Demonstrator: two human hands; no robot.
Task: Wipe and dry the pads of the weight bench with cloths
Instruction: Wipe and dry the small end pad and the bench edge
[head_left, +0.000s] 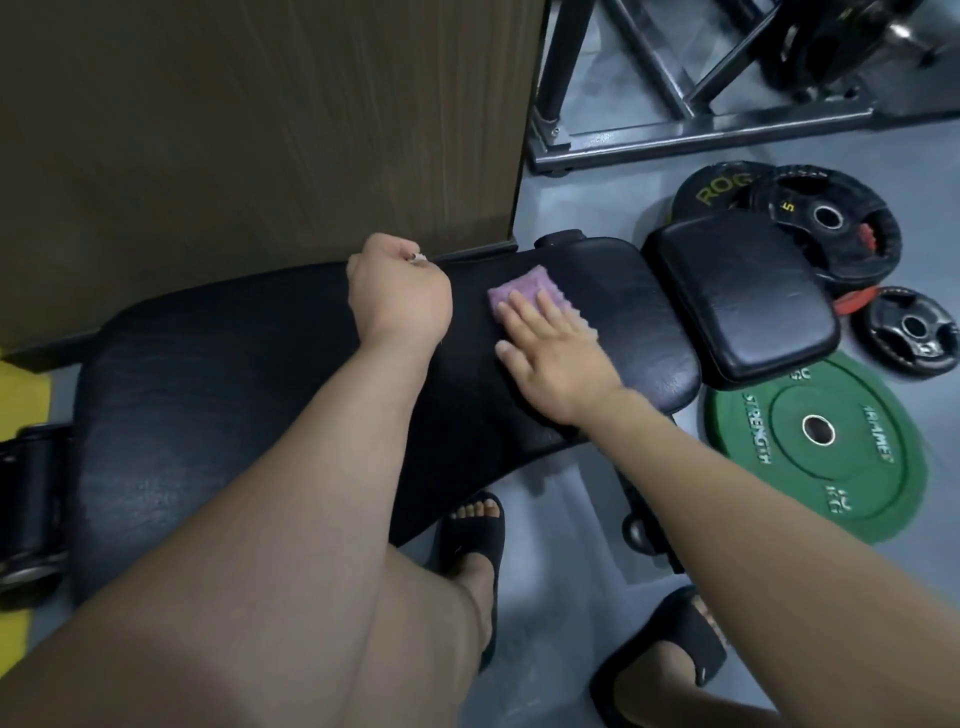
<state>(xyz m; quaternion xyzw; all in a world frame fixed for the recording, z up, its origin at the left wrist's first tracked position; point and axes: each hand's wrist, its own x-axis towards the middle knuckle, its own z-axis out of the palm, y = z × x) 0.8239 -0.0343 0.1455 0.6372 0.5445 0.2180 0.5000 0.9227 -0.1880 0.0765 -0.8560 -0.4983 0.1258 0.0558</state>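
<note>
1. The right hand (553, 358) is lying flat with its fingers straight and slightly spread. It is pressing a small purple ribbed cloth (524, 288) onto the long black vinyl back pad (234, 389) of the weight bench, and it is gripping nothing.
2. The left hand (400, 296) is sitting at the far edge of the same pad, fingers curled into a fist around what seems to be a small pale scrap (417, 257). Too little of it is showing to tell whether it is a second cloth.
3. This looks like the wiping step. It is probably best done by pressing evenly through the whole palm and sweeping in overlapping strokes along the surface. The cloth should be lying flat under the fingers, not bunching, and the strokes should be running out to the edges and seams.
4. The cloth is lying toward the narrow end of the back pad, near the gap before the smaller black rounded seat pad (743, 296). Nothing is touching that seat pad.
5. The back pad is showing a grained, faintly creased skin with a dull sheen near the cloth. Whether it is damp or dry is not showing.
</note>
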